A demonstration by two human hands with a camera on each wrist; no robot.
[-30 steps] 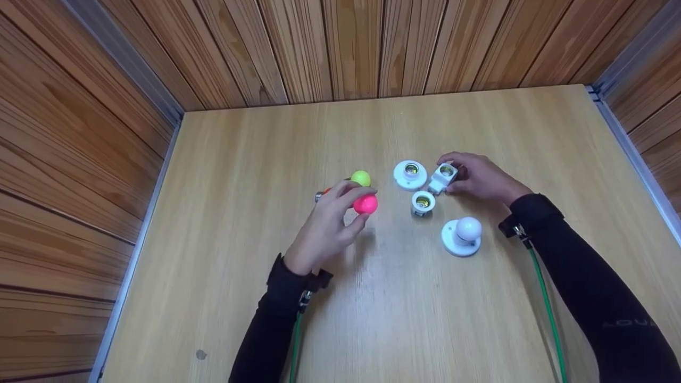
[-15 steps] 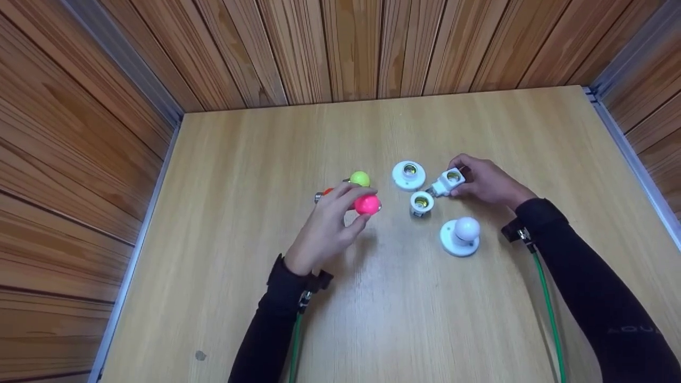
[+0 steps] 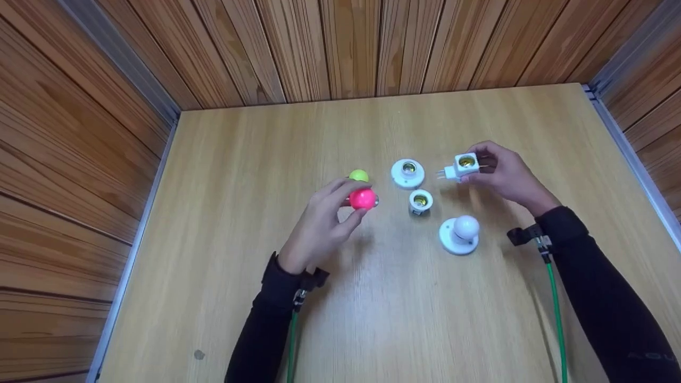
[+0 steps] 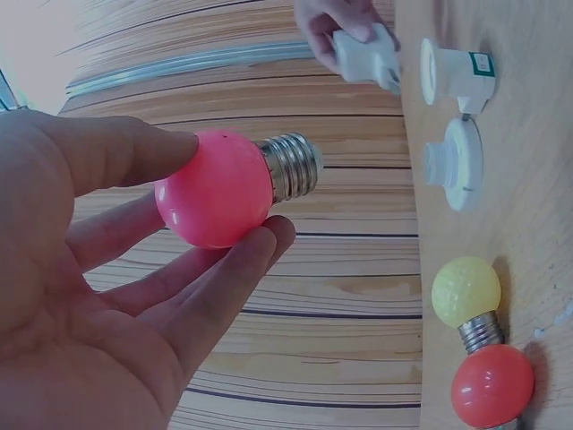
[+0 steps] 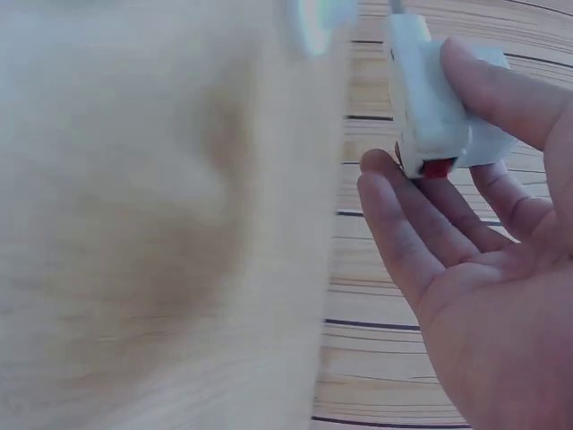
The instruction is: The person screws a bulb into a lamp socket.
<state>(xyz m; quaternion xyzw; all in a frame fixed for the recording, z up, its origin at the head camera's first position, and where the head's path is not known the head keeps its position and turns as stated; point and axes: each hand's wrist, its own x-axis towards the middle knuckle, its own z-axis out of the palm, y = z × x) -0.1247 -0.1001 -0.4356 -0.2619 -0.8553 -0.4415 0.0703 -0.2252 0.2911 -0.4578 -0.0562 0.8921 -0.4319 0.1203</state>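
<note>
"Over the tabletop, your left hand pinches the pink bulb, your right hand the plug socket. What's done?"

"One white bulb is in; your plug socket and two holders look empty."

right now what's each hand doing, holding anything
Left hand: holding the pink bulb between thumb and fingers.
Right hand: holding the white plug-in socket, prongs pointing away from the palm.
</note>
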